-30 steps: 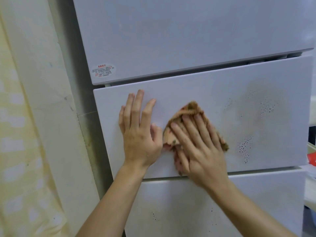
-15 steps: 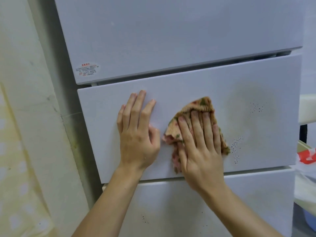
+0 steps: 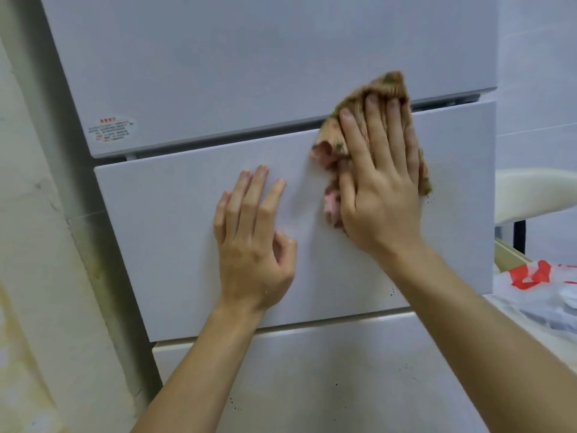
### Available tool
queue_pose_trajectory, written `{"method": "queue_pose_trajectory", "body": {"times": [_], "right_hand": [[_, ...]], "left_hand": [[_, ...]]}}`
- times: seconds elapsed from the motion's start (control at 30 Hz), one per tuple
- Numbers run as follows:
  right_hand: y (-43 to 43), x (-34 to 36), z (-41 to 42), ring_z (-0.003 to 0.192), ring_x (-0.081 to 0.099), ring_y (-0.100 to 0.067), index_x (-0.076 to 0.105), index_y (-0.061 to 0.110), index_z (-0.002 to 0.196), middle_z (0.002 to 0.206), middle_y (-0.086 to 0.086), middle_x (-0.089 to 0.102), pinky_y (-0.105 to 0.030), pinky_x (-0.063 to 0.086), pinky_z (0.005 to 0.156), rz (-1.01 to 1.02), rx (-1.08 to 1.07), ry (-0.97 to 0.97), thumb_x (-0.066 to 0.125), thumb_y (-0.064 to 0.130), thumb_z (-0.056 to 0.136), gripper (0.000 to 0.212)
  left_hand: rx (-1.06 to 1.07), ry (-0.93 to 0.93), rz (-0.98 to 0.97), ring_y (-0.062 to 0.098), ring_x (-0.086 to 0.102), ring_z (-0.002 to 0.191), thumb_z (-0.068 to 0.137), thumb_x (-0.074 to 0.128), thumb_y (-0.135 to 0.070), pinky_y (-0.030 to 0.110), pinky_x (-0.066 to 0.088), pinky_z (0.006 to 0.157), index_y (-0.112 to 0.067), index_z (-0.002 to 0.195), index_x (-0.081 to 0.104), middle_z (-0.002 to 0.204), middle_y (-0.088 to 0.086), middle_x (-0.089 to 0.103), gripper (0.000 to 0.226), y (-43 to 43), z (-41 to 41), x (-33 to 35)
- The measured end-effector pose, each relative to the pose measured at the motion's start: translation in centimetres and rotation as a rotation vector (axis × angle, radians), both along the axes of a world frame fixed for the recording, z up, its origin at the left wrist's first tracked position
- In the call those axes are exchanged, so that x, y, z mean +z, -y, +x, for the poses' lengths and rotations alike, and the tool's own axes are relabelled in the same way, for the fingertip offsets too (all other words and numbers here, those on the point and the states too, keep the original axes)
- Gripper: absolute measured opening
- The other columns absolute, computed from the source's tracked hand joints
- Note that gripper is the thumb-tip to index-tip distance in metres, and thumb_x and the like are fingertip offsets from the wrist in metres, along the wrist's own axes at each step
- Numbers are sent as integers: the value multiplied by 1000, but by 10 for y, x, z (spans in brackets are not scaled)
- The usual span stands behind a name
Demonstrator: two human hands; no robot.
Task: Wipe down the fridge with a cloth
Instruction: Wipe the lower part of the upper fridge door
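Right hand (image 3: pixel 382 189) flat on cloth (image 3: pixel 385 85)

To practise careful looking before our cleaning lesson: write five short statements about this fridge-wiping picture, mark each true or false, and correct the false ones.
1. The right hand presses the cloth on the fridge. True.
2. The left hand holds a bottle. False: it rests flat on the middle drawer, holding nothing.
3. The cloth's tip crosses the gap onto the upper door. True.
4. The sticker is on the bottom drawer. False: it is on the upper door.
5. Dark specks show on the bottom drawer. True.
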State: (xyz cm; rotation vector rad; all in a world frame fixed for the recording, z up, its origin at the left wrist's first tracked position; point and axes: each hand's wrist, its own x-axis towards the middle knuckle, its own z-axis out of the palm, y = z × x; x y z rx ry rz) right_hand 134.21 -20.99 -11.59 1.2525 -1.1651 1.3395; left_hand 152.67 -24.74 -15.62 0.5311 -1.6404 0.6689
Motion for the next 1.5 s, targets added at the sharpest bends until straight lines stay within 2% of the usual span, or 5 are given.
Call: {"method": "queue_pose_trajectory", "body": {"times": [0.5, 0.73, 0.97, 1.33, 1.5], "right_hand": [[-11, -169, -9, 159, 22, -32, 39, 23, 159, 173, -4, 21, -47, 11, 131, 202, -19, -139, 46, 23, 98, 62], [-18, -104, -32, 158, 26, -33, 46, 17, 156, 167, -10, 35, -55, 22, 128, 107, 26, -77, 46, 18, 100, 56], [-10, 6, -50, 160, 15, -35, 35, 19, 163, 171, -13, 24, -51, 9, 131, 1, -20, 77, 43, 24, 106, 57], [-22, -160, -64, 160, 16, -36, 32, 19, 162, 170, -13, 25, -56, 12, 128, 77, -14, 116, 43, 20, 97, 66], [-25, -129, -76, 159, 18, -38, 27, 28, 164, 170, -15, 26, -56, 13, 128, 69, -20, 107, 45, 24, 98, 68]], "left_hand": [[-26, 9, -68, 28, 30, 155, 81, 60, 0, 53, 18, 128, -13, 148, 46, 160, 14, 45, 70, -8, -20, 0], [27, 37, -14, 30, 32, 155, 87, 58, -14, 54, 20, 128, -14, 146, 57, 162, 13, 44, 59, -11, -38, -3], [55, 7, -4, 33, 36, 152, 85, 59, -15, 56, 21, 126, -12, 141, 62, 159, 14, 46, 56, -12, -44, -4], [-42, 114, -72, 31, 38, 150, 86, 60, -11, 53, 22, 127, -14, 131, 71, 155, 13, 51, 46, -23, -60, -10], [2, 117, -17, 31, 38, 151, 88, 62, -15, 54, 22, 127, -16, 135, 68, 158, 13, 49, 47, -21, -68, -10]]}}
